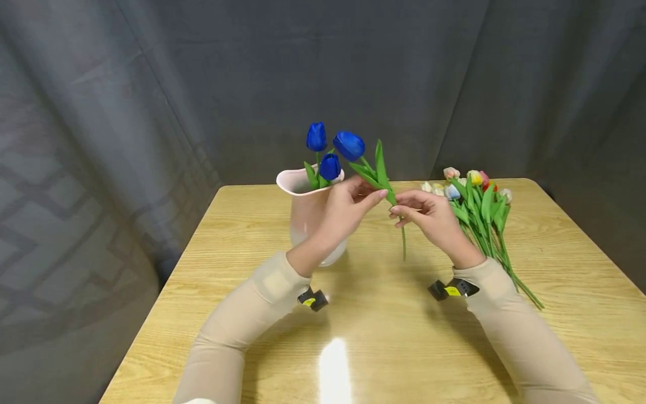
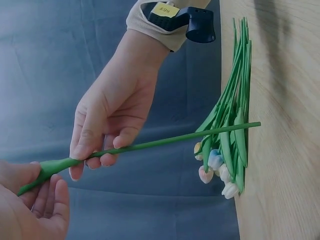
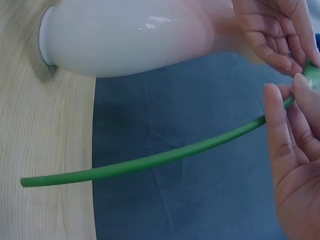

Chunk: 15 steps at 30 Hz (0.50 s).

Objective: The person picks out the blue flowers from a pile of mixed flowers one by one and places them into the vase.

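A blue tulip (image 1: 349, 146) with green leaves is held up above the table by both hands. My left hand (image 1: 347, 206) pinches it at the base of the leaves. Just below, my right hand (image 1: 426, 216) pinches the upper stem (image 2: 190, 136) between thumb and fingers. The stem's lower end hangs free. Behind the left hand stands a pink and white vase (image 1: 303, 216), partly hidden by that hand. Two more blue tulips (image 1: 316, 137) stand in it, their heads above the flared rim.
To the right, a bunch of tulips (image 1: 479, 207) in white, yellow, pink, red and pale blue lies on the wooden table (image 1: 393, 348), stems toward the near side. A grey curtain (image 1: 323, 73) hangs behind the table.
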Tool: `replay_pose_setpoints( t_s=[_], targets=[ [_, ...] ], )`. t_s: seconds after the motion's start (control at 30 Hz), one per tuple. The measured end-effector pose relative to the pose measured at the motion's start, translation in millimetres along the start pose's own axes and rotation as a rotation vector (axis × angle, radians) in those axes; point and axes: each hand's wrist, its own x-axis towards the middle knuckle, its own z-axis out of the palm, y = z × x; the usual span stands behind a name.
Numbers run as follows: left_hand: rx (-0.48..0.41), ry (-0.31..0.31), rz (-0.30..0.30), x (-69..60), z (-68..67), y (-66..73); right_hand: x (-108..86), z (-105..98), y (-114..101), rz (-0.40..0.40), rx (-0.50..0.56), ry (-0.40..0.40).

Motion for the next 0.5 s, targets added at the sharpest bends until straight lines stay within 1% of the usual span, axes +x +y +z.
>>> replay_pose_setpoints(
  t_s=[0.07,0.17,0.27,0.33,0.4,0.5],
  targets=[
    [0.009,0.005,0.014,-0.7,0.3,0.3,-0.4,-3,-1,0.006,0.000,-0.023],
    [0.021,0.005,0.035,-1.2,0.3,1.5,0.7,-10,-5,0.006,-0.029,-0.043],
    [0.028,0.004,0.044,-1.7,0.5,3.0,4.6,-20,-7,0.004,-0.088,-0.029],
    [0.030,0.005,0.042,-1.9,0.6,4.0,8.4,-29,-7,0.000,-0.148,-0.003],
    [0.026,0.007,0.037,-2.1,0.8,4.6,12.1,-37,-7,0.011,-0.235,0.026],
    [0.015,0.008,0.035,-2.3,0.3,5.2,16.7,-48,-5,0.061,-0.388,0.060]
  ],
)
